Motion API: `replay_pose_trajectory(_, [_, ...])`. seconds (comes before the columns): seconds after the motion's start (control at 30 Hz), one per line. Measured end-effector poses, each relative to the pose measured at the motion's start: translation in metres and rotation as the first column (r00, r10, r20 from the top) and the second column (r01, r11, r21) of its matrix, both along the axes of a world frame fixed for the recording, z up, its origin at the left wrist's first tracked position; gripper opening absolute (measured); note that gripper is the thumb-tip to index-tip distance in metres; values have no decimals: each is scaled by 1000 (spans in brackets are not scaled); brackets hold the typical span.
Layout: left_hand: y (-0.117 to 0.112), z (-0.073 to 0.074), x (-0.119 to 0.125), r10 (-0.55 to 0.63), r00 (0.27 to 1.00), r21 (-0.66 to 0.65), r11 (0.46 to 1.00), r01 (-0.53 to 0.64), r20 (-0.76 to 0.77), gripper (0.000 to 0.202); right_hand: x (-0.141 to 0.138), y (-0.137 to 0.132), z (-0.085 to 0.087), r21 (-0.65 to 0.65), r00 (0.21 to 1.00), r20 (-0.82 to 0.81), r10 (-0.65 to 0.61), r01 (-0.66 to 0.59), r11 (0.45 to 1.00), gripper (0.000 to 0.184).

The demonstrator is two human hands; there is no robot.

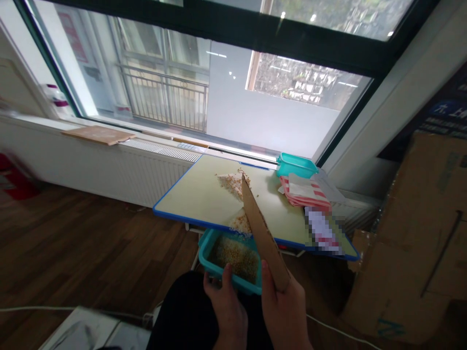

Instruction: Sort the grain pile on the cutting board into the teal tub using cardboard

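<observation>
My right hand [282, 306] grips a long cardboard strip [264, 238] by its near end; the strip slants up over the table's front edge. With my left hand [228, 304] I hold a teal plastic basin [209, 262] by its near rim, the thumb over the rim. Mixed grains lie in the basin [235, 255]. It sits under the table's edge, above my lap. One pile of pale and orange grains [231, 184] lies on the table near the strip's far tip. A smaller pile of grains [241, 223] is at the front edge, left of the strip.
The pale yellow table [193, 194] has a blue edge. On its right are a second teal basin [297, 166], folded red-and-white cloths [304, 192] and a blurred-out item [324, 231]. A large cardboard box [404, 233] stands at right, a radiator [109, 165] behind, under the window.
</observation>
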State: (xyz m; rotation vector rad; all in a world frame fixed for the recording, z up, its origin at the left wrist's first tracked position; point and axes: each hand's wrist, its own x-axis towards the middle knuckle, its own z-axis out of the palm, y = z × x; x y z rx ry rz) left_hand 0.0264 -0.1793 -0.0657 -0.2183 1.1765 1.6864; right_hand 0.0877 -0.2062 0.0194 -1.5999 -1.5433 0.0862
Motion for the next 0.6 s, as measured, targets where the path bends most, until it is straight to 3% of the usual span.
replay_pose_trajectory(0.2, [1,1,-6,51,999,38,998,-50,-10,66,-4,-1,-1,-1,999,-50,-19,19,1000,37])
replay_pose_trajectory(0.47, [3,1,-10,78,996,8,997,-78,-45,67,18,2,0,-169,948,-230,-219,182,969,46])
replay_pose_trajectory(0.6, [3,-1,-8,52,998,-1,999,-53,-24,70,25,0,-2,-143,934,-251,-253,223,964,45])
